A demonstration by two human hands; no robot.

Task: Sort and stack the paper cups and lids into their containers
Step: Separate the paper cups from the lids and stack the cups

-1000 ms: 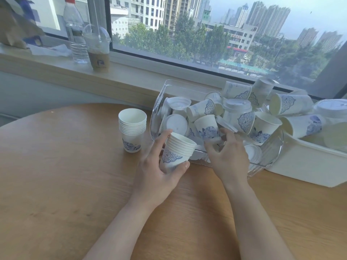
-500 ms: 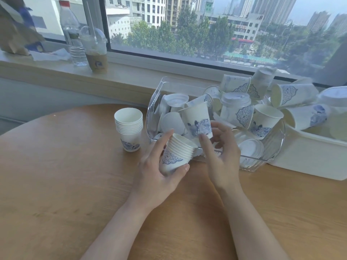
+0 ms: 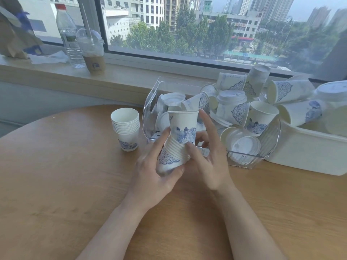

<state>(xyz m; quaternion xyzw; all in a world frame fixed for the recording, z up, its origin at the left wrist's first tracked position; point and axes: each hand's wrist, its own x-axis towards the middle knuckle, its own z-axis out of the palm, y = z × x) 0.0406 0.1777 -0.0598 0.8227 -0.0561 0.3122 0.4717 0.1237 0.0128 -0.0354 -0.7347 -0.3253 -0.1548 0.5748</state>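
Setting: round wooden table (image 3: pixel 56 184) below a wide window, a city skyline seen through the glass.
Head view, sill: a water bottle (image 3: pixel 68 34) and an iced drink cup (image 3: pixel 93 51) are stood on the window ledge, well apart from the work.
Head view, table left of centre: a finished cup stack (image 3: pixel 125 128) is set upright just beside the clear bin's left wall.
Clear bin (image 3: pixel 270 149): placed at the table's far edge; loose paper cups and white lids (image 3: pixel 244 147) are jumbled inside, several cups tipped on their sides.
White tub (image 3: pixel 309 158): set against the clear bin's right side, near the table's right edge, with more cups piled over its rim.
Left hand (image 3: pixel 155 177): fingers are curled round the held stack (image 3: pixel 171 156), which is gripped tilted, above the table.
Right hand (image 3: pixel 208 160): thumb and fingers are closed lightly on the single cup (image 3: pixel 183 126), whose base is entered into the held stack's top rim.
Step judged: the single cup appears only partly seated.
Risk, seating: if the cup is pressed off-axis, its thin wall could be creased or jammed askew.
Risk, grip: a hard squeeze could oval the rims, so later cups would nest badly.
Risk, placement: a tall tilted stack could be toppled when set down.
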